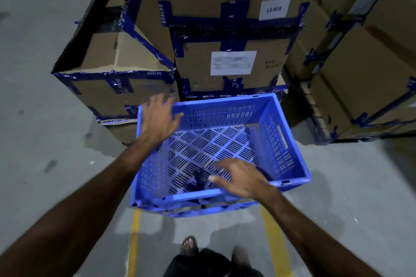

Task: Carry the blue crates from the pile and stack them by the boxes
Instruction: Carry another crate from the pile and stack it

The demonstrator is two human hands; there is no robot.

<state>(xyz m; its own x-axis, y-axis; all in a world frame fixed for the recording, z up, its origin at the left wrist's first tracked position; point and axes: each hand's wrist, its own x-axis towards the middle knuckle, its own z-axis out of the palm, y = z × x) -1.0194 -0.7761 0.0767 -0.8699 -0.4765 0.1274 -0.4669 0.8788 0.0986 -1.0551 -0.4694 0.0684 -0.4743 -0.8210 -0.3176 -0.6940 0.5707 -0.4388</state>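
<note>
A blue slotted plastic crate [286, 148] sits on top of another blue crate [202, 208], of which only the near rim shows, right in front of a stack of cardboard boxes [229, 69]. The top crate holds nothing. My left hand [157, 119] hovers over its far left corner with fingers spread and straight. My right hand [240, 177] is above the near rim, fingers relaxed and extended. Neither hand grips the crate; whether they touch it I cannot tell.
Taped cardboard boxes stand stacked behind the crates, an opened one [108, 67] at the left and more boxes [364, 69] at the right. Grey concrete floor [45, 141] lies to the left. Yellow floor lines [135, 231] run toward my feet [189, 245].
</note>
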